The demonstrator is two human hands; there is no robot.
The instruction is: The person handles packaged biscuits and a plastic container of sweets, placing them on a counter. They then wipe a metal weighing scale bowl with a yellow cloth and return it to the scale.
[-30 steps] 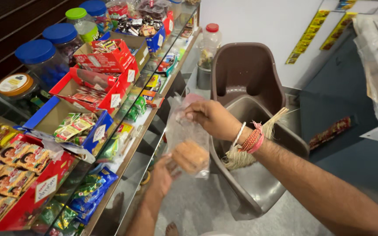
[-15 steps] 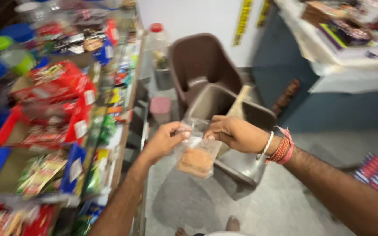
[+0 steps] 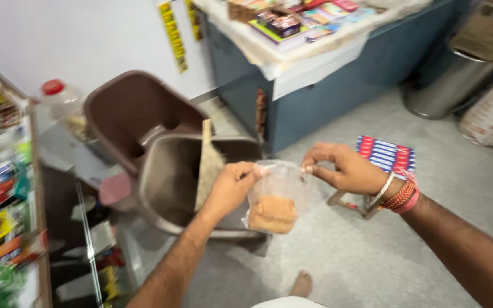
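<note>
A small clear plastic bag with brown biscuit-like pieces in its bottom hangs between my two hands in the middle of the head view. My left hand pinches the bag's top left edge. My right hand, with bangles and threads at the wrist, pinches the top right edge. The bag's mouth is stretched between them, above a brown plastic chair.
A glass display counter full of snack packets runs along the left. A clear jar with a red lid stands at its far end. A blue counter with goods on top is behind, a steel bin at right, a striped packet on the floor.
The view has swung right, away from the snack shelves toward the floor and blue counter. Both hands came up to the bag's top edge and now hold its mouth stretched apart.
</note>
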